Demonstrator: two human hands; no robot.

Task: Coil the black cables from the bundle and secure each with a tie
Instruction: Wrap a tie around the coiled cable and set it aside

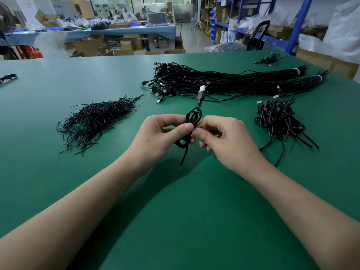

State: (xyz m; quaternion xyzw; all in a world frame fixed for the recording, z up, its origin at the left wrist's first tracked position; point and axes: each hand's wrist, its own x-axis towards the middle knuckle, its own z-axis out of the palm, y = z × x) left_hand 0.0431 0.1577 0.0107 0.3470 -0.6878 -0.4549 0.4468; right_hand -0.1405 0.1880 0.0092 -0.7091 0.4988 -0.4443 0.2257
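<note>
The left hand (161, 137) pinches the waist of a small coil of thin black cable (192, 116) with its thumb, and the right hand (224, 139) pinches the same spot, fingers curled. Likely 1 cable is coiled and being tied, though no tie shows plainly. Next: a tight twist, keeping the loops together. Left of the coil lies a heap of short black wire ties (97, 119); beyond the coil, the long bundle of black USB cables (224, 80); right of it, a pile of coiled black cables (278, 117).
</note>
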